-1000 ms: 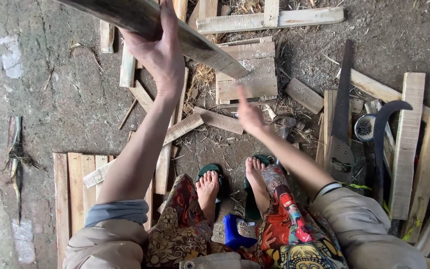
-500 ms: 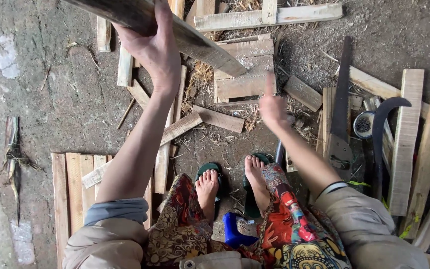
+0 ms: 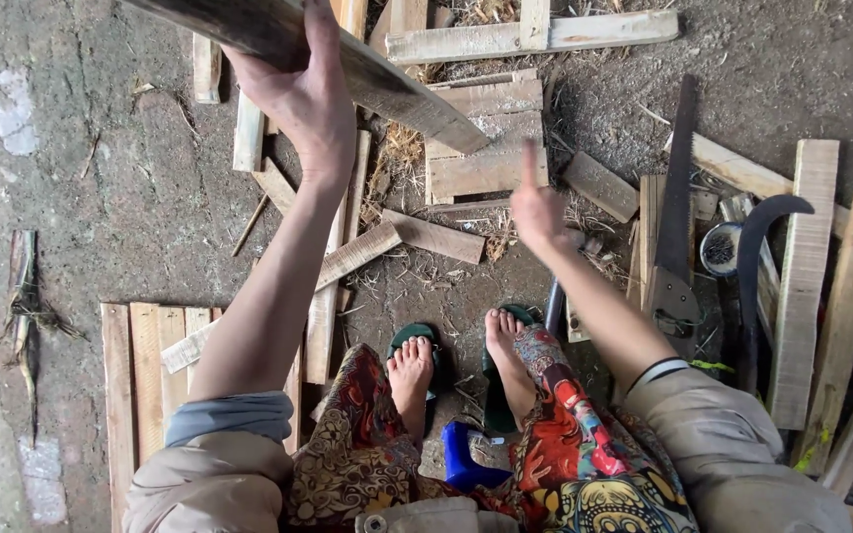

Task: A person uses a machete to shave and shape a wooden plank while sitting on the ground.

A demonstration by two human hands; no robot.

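Left hand [image 3: 303, 99] clamped round plank [image 3: 367, 74], long axis running down-right from the grip toward the block [image 3: 486, 148]; right hand [image 3: 537, 207] nearer that free end, just below it, empty, index finger raised, not touching.

Left hand [image 3: 300, 99] on raised plank [image 3: 348, 59]

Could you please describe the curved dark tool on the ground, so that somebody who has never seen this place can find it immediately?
Look at the ground on the person's right side, where pale wooden slats lie side by side. Between them rests a hand saw with a straight toothed blade, and just right of it lies the sickle. Only the sickle is dark and hooks over at its top end.
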